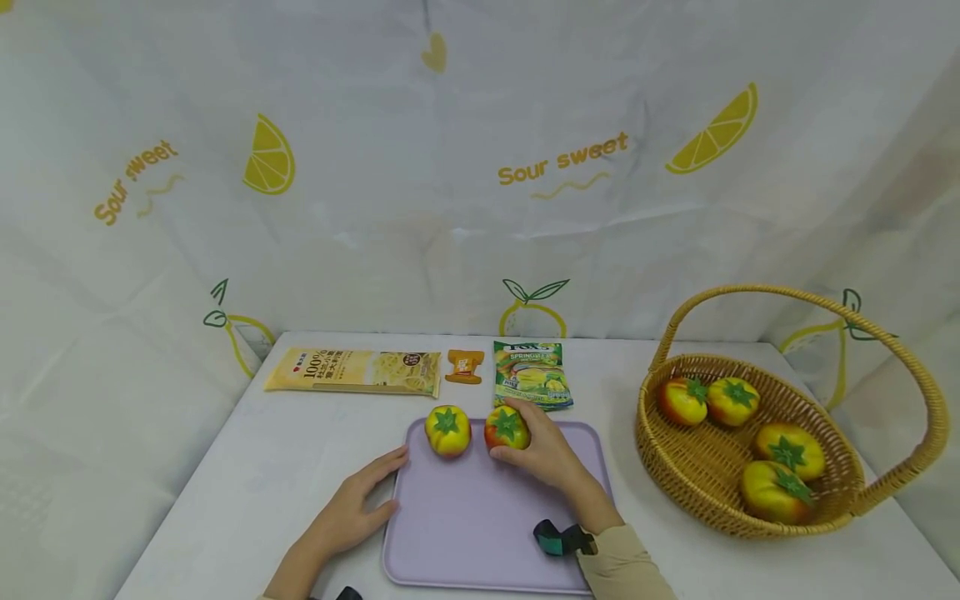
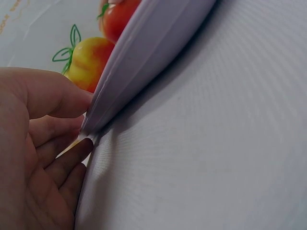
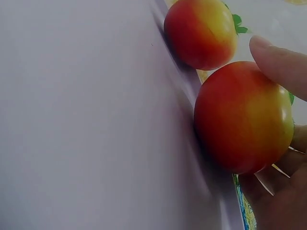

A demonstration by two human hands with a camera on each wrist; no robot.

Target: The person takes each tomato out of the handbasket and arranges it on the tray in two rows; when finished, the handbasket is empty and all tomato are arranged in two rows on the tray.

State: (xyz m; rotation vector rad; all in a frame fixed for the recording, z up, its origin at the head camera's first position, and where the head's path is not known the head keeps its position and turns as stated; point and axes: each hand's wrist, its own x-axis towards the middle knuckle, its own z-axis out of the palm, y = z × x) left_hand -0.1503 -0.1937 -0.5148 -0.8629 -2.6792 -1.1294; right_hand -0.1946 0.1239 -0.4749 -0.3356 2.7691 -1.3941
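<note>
A purple tray (image 1: 480, 533) lies on the white table. At its left edge, my left hand (image 1: 352, 508) touches the rim with its fingertips and thumb; in the left wrist view, the thumb (image 2: 57, 96) rests against that rim. Two yellow-red tomatoes with green star-shaped tops sit side by side near the tray's far edge. My right hand (image 1: 551, 450) holds the right tomato (image 1: 506, 427) between thumb and fingers, and its red side (image 3: 244, 117) shows in the right wrist view. The left tomato (image 1: 447, 431) stands untouched, a small gap away.
To the right stands a wicker basket (image 1: 675, 492) with a tall handle and several similar tomatoes (image 1: 787, 450) inside. Behind the tray lie a long yellow pasta packet (image 1: 356, 372), a small orange packet (image 1: 464, 367) and a green candy bag (image 1: 532, 371). A white printed curtain hangs behind.
</note>
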